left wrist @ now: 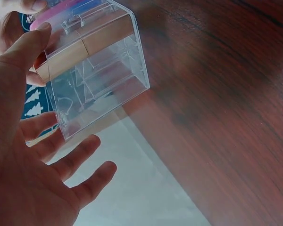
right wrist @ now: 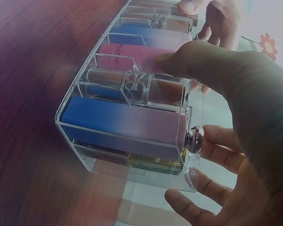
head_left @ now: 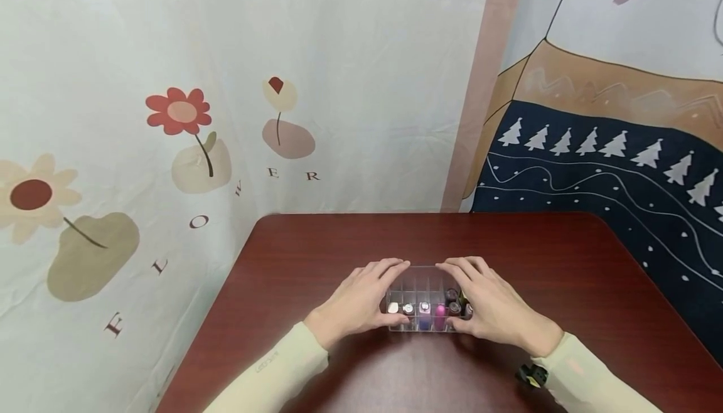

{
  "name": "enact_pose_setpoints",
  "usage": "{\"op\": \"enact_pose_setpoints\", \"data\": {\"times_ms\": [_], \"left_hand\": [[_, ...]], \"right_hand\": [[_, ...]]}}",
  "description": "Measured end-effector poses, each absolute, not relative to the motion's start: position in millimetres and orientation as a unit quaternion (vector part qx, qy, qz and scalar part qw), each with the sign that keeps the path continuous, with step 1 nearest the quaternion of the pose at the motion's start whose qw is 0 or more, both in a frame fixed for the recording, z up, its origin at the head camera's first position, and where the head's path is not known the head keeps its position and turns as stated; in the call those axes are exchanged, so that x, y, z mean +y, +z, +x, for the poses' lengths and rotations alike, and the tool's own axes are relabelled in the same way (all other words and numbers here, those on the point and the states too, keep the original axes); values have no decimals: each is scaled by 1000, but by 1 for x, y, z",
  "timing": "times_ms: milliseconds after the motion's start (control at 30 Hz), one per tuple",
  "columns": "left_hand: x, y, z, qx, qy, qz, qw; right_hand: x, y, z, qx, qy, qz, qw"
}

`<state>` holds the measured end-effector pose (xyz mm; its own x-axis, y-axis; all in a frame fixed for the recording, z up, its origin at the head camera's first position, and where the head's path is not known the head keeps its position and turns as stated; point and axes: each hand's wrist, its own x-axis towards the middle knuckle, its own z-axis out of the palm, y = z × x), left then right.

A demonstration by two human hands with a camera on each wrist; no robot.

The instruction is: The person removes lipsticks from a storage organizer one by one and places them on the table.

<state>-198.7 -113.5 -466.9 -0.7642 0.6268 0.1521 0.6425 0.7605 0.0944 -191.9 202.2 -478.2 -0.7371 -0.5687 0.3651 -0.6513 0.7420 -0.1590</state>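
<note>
A clear plastic lipstick organizer (head_left: 417, 279) with divided compartments is on the table in front of me. My left hand (head_left: 364, 299) holds its left end, thumb along the front and fingers at the back. On the right end my right hand (head_left: 490, 303) grips it likewise, thumb over the front row. Several cosmetic tubes stand in the slots, among them a pink tube (right wrist: 127, 55), a blue-to-pink tube (right wrist: 120, 123) and a tan tube (left wrist: 87, 47). In the left wrist view, the lower fingers spread away from the box. Some right-end tubes are partly hidden by my right hand.
The dark red-brown wooden table (head_left: 316, 250) extends around the organizer. A pale flower-printed curtain (head_left: 361, 86) hangs behind it, beside a dark blue cloth (head_left: 565, 168) with white trees. A small black device (head_left: 532, 375) sits at my right wrist.
</note>
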Motion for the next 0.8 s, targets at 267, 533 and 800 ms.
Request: {"op": "enact_pose_setpoints", "data": {"times_ms": [267, 533, 800], "left_hand": [[-115, -469, -200, -940, -63, -331, 52], [-117, -470, -197, -938, -65, -335, 57], [-121, -467, -196, -937, -69, -337, 63]], "right_hand": [[201, -477, -191, -915, 140, 340, 164], [199, -475, -188, -918, 137, 338, 154], [197, -474, -189, -917, 136, 343, 153]]}}
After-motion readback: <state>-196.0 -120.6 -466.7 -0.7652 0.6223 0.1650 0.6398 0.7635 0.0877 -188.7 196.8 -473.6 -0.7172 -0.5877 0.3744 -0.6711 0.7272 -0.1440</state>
